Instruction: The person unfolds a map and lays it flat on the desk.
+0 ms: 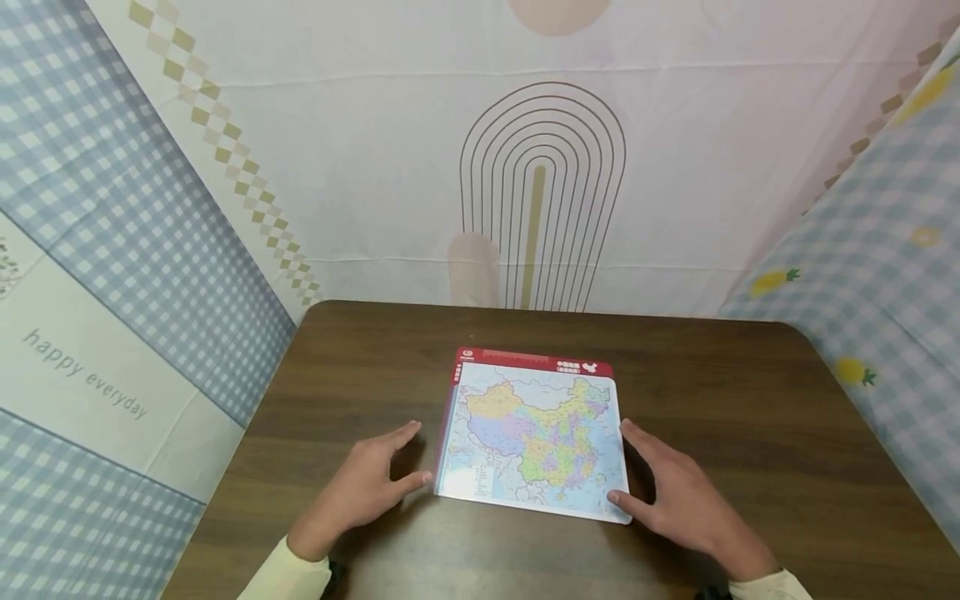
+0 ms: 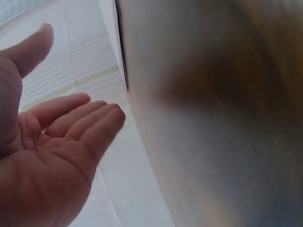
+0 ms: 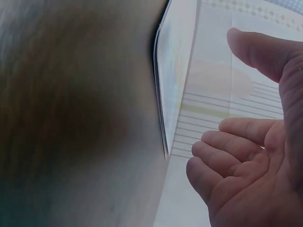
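Note:
A flat map board point(image 1: 536, 433) with a red top border and a coloured map of China lies on the wooden table, slightly turned. My left hand point(image 1: 367, 479) is just off its left edge, thumb and fingers spread apart with nothing between them. At the right edge is my right hand point(image 1: 678, 500), its thumb tip and forefinger overlapping the board's side in the head view. In the right wrist view the board point(image 3: 171, 71) shows edge-on as thin layers, and the right hand's fingers point(image 3: 227, 142) are relaxed. The left wrist view shows the left palm point(image 2: 47, 175) with loosely bent fingers.
The dark wooden table point(image 1: 360, 350) has rounded far corners. Behind it hangs a white cloth point(image 1: 375, 167) with arch lines. Blue checked cloth point(image 1: 97, 167) hangs on the left, and another checked cloth point(image 1: 885, 275) with pineapples on the right.

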`<action>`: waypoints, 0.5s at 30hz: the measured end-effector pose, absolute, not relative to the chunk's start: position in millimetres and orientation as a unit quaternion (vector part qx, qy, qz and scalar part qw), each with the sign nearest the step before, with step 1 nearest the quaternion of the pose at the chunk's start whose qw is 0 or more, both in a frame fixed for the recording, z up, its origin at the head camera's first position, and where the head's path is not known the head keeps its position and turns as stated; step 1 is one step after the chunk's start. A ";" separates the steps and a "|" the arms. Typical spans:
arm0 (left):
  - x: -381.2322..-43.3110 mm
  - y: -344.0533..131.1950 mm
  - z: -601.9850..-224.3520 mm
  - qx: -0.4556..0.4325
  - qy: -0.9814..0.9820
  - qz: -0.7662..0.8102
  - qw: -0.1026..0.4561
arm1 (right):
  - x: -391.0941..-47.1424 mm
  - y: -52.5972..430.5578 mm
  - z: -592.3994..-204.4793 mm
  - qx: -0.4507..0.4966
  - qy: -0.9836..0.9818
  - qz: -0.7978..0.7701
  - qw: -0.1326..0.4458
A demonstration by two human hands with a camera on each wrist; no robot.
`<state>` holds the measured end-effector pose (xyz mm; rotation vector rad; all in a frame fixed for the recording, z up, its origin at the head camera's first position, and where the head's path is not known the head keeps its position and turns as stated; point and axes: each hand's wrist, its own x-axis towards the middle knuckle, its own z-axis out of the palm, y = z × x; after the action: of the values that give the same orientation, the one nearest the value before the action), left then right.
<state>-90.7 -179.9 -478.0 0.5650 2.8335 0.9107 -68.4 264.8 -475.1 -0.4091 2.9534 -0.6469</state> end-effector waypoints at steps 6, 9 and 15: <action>-89.5 -166.3 -479.0 0.228 0.928 0.287 0.064 | -65.0 258.4 -482.5 -0.148 0.962 -0.226 0.035; -89.8 -159.7 -480.0 0.236 0.929 0.276 0.072 | -61.8 255.5 -484.4 -0.147 0.961 -0.232 0.041; -92.5 -150.9 -482.5 0.245 0.926 0.275 0.084 | -55.8 250.7 -489.2 -0.152 0.960 -0.228 0.050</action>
<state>-92.5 -150.9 -482.5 0.7315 2.7623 0.8194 -55.8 250.7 -489.2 -0.4624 2.9250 -0.6940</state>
